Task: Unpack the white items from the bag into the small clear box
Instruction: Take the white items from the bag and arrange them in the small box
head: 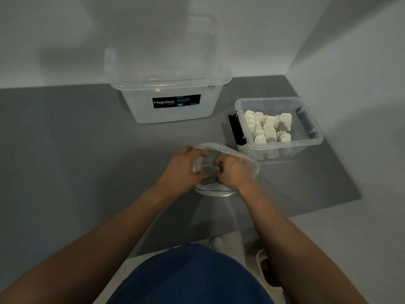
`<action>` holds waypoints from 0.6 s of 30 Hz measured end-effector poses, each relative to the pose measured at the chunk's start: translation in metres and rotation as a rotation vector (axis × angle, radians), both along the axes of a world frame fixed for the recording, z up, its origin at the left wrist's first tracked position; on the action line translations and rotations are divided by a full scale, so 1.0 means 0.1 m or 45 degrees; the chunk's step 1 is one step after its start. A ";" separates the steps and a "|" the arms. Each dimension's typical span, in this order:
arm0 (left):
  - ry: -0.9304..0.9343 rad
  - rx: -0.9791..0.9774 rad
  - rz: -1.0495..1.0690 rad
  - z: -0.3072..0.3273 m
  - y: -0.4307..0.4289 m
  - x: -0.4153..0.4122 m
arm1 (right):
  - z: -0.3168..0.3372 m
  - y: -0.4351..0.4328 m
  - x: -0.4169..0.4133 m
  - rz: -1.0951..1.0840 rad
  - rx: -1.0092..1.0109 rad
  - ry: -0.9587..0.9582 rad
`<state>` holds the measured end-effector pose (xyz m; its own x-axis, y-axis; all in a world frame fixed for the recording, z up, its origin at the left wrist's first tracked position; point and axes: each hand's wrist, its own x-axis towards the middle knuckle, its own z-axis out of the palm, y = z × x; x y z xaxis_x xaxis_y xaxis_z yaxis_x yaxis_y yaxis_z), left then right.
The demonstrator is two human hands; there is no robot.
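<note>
Plastic bag (pixel 228 151) pinched by left grip (pixel 182 170) and right grip (pixel 232 172), mouth held apart. White items (pixel 268 127) sit in small clear box (pixel 285 147) at 2 o'clock. Next, likely: one grip frees, reaches inside.

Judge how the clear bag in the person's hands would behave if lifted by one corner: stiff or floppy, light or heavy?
Probably floppy: the bag is thin film, bunched and creased where the left hand and right hand grip it. Likely light: nothing bulky shows through it, though the hands hide part. Possibly slippery, being glossy plastic.
</note>
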<state>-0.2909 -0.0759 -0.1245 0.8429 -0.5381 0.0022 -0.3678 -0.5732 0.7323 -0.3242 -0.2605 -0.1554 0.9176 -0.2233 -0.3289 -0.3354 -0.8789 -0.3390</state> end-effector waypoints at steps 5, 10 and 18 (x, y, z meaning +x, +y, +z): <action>0.010 0.010 0.027 0.02 0.01 -0.02 | 0.20 -0.04 -0.06 0.034 0.051 -0.138; 0.015 0.055 0.046 0.01 0.02 0.00 | 0.45 -0.04 -0.14 0.183 -0.141 -0.321; 0.025 0.077 0.007 0.02 0.02 0.04 | 0.67 -0.10 -0.25 0.254 -0.032 -0.505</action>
<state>-0.2868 -0.0742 -0.1223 0.8453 -0.5322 -0.0471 -0.3503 -0.6187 0.7032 -0.3488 -0.2706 -0.0883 0.9977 -0.0325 0.0603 -0.0069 -0.9230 -0.3848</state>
